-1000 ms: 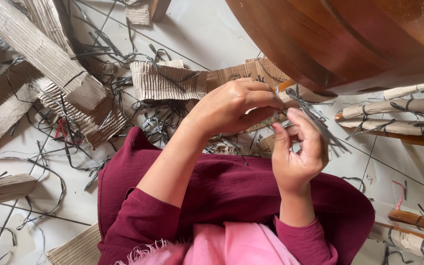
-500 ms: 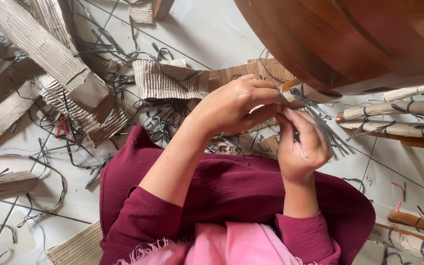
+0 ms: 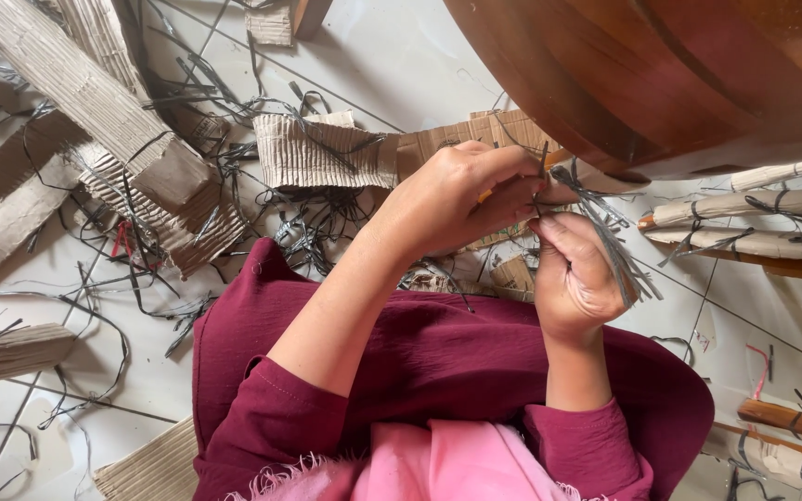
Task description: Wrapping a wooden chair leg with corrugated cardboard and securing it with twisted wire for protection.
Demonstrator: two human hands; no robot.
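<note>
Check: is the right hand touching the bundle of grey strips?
Touching: the head view shows the right hand closed around the bundle of grey strips.

A bundle of thin, flat grey-black plastic strips (image 3: 605, 232), shiny and slightly kinked, is gathered at its upper end at centre right of the scene, just below the curved brown wood, and slants down to the right, its loose cut ends fanning apart.

Right hand (image 3: 579, 278) closed up since a second ago: fingers were spread, now curled tight around the bundle of grey strips (image 3: 605, 232). Left hand (image 3: 452, 199) fingertips shifted right, now pinching a strip end against the right thumb.
</note>
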